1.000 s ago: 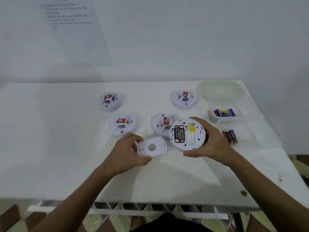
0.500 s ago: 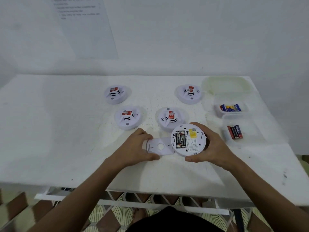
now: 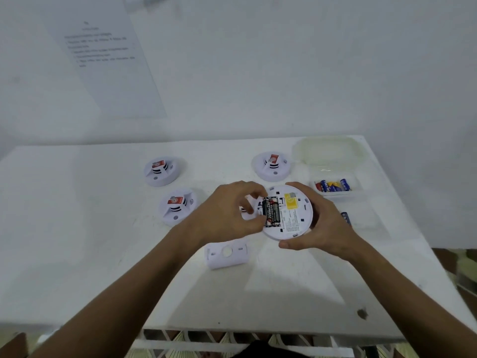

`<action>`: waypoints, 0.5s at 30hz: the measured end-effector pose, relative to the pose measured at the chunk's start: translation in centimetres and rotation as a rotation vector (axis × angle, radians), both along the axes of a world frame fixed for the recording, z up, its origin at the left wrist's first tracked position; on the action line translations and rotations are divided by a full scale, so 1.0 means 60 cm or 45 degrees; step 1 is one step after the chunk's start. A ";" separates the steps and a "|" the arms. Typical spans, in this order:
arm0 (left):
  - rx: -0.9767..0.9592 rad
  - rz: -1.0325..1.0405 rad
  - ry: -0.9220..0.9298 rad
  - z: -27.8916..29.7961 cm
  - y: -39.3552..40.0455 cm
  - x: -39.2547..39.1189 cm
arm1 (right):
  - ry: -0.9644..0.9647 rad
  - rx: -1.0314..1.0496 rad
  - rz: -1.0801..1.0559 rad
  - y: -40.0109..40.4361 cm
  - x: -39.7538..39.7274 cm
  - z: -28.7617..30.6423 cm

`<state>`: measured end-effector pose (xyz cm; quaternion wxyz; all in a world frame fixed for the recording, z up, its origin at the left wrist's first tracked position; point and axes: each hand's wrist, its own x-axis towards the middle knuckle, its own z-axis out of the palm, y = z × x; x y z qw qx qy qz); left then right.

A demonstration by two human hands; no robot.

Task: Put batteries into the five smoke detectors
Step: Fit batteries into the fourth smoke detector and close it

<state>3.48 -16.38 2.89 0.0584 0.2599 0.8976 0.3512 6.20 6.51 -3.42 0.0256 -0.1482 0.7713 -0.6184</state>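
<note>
Two black batteries (image 3: 271,212) seated in upturned white detector (image 3: 291,215), yellow label (image 3: 291,201)

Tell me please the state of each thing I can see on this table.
Held smoke detector: underside up, gripped by the right hand.
Batteries: seated in its compartment, left hand fingertips on them.
Back cover: off, lying on the table.
Other detectors: face up, untouched.
Battery box: open, batteries inside.
Lid: off, behind box.

cover plate (image 3: 227,252) before held detector (image 3: 287,211), batteries (image 3: 333,186) right
</note>
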 end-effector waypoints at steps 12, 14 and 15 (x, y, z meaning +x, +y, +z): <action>-0.092 -0.072 -0.008 0.035 0.130 -0.010 | 0.078 0.001 -0.073 0.114 0.000 0.018; -0.123 -0.088 -0.002 0.037 0.152 -0.010 | 0.068 0.001 -0.080 0.135 0.002 0.015; -0.142 -0.097 0.005 0.038 0.162 -0.009 | 0.066 0.001 -0.085 0.143 0.003 0.014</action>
